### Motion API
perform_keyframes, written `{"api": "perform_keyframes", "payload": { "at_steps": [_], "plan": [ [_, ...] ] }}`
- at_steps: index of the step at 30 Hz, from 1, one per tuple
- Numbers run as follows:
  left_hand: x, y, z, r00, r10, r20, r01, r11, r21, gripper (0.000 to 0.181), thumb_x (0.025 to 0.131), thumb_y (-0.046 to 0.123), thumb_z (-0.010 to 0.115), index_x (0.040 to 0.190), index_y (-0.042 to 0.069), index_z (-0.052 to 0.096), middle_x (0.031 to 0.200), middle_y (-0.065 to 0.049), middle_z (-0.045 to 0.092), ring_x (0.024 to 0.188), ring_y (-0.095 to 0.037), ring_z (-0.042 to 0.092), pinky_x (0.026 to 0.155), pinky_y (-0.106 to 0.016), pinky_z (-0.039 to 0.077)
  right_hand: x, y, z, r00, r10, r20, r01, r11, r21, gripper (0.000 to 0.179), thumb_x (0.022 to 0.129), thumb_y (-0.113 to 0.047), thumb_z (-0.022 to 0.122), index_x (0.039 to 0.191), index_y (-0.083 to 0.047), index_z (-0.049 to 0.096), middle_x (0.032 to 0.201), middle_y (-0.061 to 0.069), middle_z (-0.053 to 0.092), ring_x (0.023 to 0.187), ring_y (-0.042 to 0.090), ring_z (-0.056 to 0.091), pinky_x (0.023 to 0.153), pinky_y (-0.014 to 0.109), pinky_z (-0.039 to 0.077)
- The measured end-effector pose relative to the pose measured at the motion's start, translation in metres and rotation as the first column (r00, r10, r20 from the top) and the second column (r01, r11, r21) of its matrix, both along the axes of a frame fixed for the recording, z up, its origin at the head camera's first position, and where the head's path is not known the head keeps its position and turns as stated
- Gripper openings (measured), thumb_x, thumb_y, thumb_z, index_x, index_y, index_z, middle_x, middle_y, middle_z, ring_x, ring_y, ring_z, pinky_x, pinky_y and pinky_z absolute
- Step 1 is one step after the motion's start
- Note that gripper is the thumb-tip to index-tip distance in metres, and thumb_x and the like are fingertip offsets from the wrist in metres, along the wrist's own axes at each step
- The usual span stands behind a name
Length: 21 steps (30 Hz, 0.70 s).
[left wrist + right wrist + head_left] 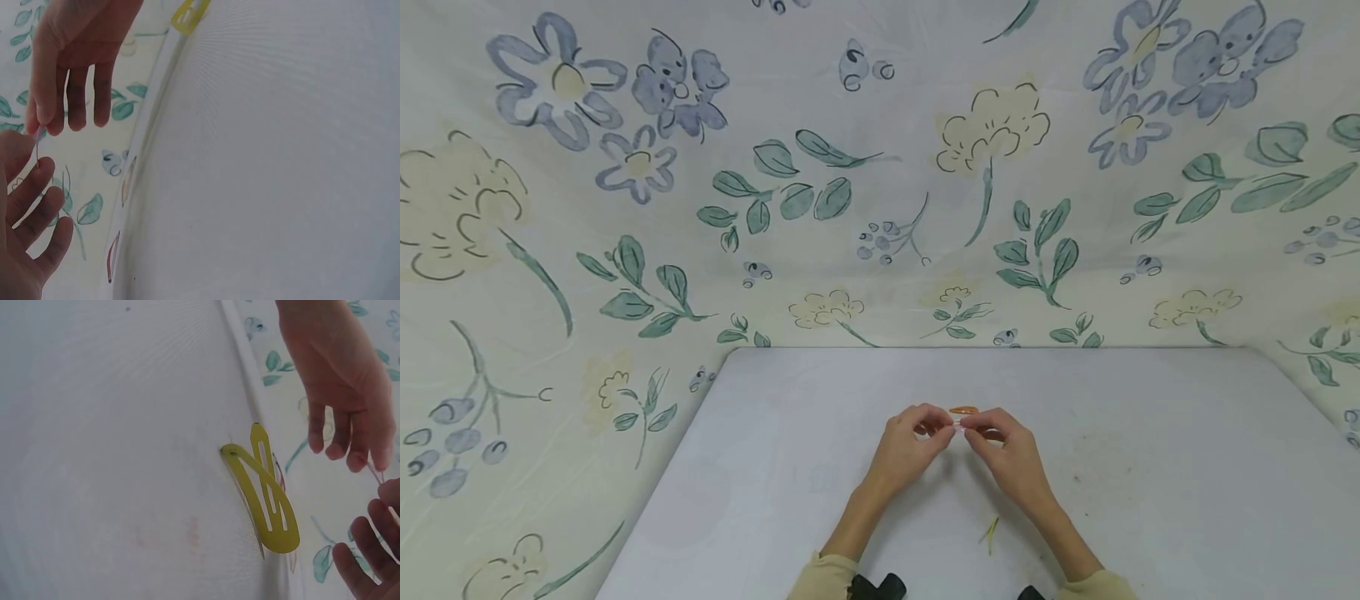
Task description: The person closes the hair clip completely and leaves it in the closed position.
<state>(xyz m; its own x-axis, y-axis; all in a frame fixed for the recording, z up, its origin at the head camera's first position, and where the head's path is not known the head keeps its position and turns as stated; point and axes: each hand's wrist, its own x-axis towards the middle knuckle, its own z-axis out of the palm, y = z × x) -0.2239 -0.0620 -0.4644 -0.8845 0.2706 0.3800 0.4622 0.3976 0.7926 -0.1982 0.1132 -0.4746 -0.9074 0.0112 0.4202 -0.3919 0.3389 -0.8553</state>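
My left hand [910,446] and right hand [1006,454] meet over the white table, fingertips nearly touching. Between them both thumbs and forefingers pinch a thin pink hair clip [958,426], mostly covered by the fingers. In the right wrist view it shows as slim pink lines [375,473] between the two hands. Beyond the fingertips lies an orange hair clip [964,409]. A yellow snap hair clip [281,542], its parts sprung apart, lies nearer my body, below the right hand; the head view shows it as a thin yellow shape [991,533].
The white table [760,475] ends at a floral cloth [880,275] that rises behind it. Small dark specks [1077,479] dot the surface to the right. In the left wrist view a reddish clip [110,259] shows along the table's edge. Dark wrist bands [880,587] sit at the sleeves.
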Motion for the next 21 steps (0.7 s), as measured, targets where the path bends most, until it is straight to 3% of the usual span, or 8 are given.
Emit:
{"api": "perform_keyframes", "payload": {
  "at_steps": [11, 21],
  "plan": [
    [0.0011, 0.0017, -0.0025, 0.997, 0.003, -0.071, -0.001, 0.999, 0.033, 0.009, 0.085, 0.008, 0.072, 0.094, 0.009, 0.069, 0.086, -0.002, 0.067, 0.08, -0.018, 0.062, 0.074, -0.034, 0.054, -0.0015, -0.0035, 0.0002, 0.998, -0.042, -0.04, 0.045, 0.996, 0.078, 0.02, 0.083, 0.005, 0.073, 0.095, -0.01, 0.072, 0.091, -0.003, 0.067, 0.087, 0.014, 0.064, 0.08, 0.031, 0.056],
    [0.0015, 0.0036, 0.0004, 0.997, 0.046, -0.055, -0.044, 0.998, 0.04, 0.017, 0.082, 0.007, 0.074, 0.099, 0.009, 0.07, 0.09, -0.002, 0.067, 0.083, -0.02, 0.062, 0.076, -0.034, 0.053, -0.0004, -0.0053, 0.0042, 0.996, -0.078, -0.049, 0.084, 0.987, 0.137, 0.019, 0.083, 0.001, 0.075, 0.097, -0.009, 0.069, 0.093, -0.001, 0.067, 0.086, 0.016, 0.066, 0.081, 0.036, 0.056]
  ]
}}
